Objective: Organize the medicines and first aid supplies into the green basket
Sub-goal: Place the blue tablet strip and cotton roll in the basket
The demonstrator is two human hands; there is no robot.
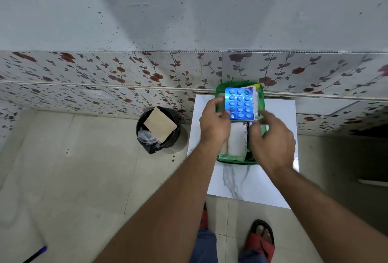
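Our left hand (214, 124) pinches the blue blister pack (240, 103) by its near-left corner; our blurred right hand (273, 141) hovers open, fingers curled, hiding part of the green basket (261, 103) on the tabletop (241, 181). The pack's long axis points away from us, above the basket.

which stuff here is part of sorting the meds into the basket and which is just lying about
Part of the job:
- green basket
- blue blister pack, held by the left hand
- white roll in the basket
- right hand

Just lying about:
- black bin
- brown card in the bin
- pen on the floor
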